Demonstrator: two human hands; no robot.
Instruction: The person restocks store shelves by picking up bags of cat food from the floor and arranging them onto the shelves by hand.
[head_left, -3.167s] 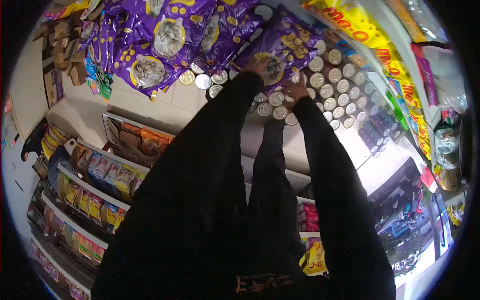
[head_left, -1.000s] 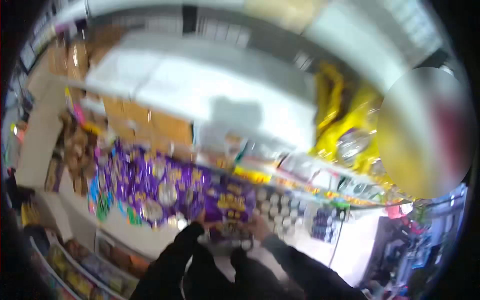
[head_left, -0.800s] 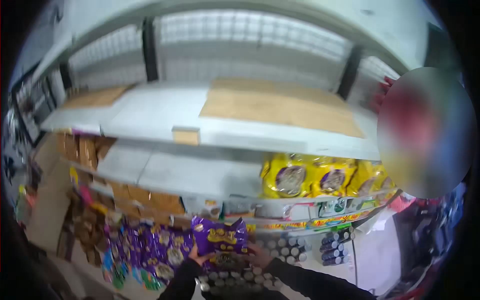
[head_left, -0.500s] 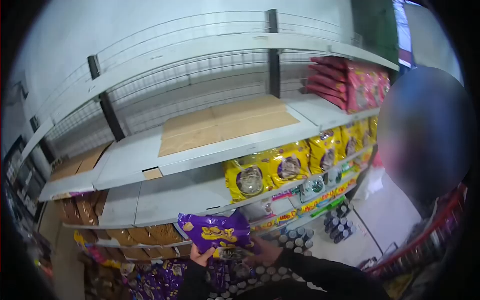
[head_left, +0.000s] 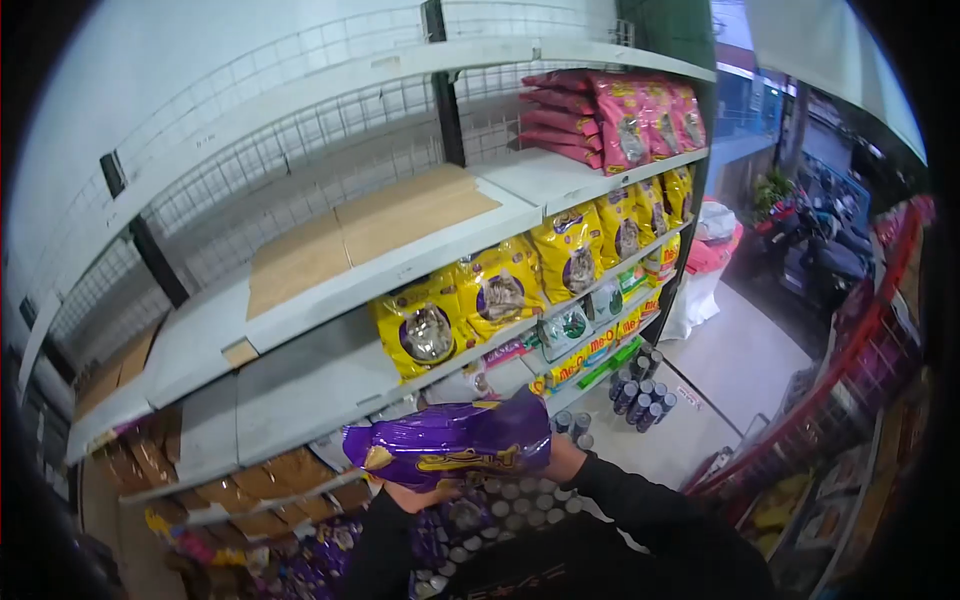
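A shiny purple bag [head_left: 450, 440] with yellow lettering is held up low in the middle of the view, in front of the shelves. My left hand [head_left: 415, 497] supports its lower left side from beneath, partly covered by the bag. At its right end is my right hand [head_left: 565, 460], its fingers mostly hidden behind the bag. Under and behind the bag, several cans [head_left: 530, 505] stand on the floor, with more purple bags [head_left: 320, 560] lying to their left.
Yellow bags [head_left: 500, 290] line the middle shelf [head_left: 290, 390]. Pink bags [head_left: 625, 125] sit at the upper shelf's right end, beyond a cardboard sheet [head_left: 350, 235]. Dark cans [head_left: 640, 400] stand on the floor at right. A red-edged rack [head_left: 850, 390] rises along the right side.
The purple bag has been lifted from the floor pile in both hands and tipped flatter. The view has risen from the floor to the shelves and turned rightward, showing the pink bags and street.
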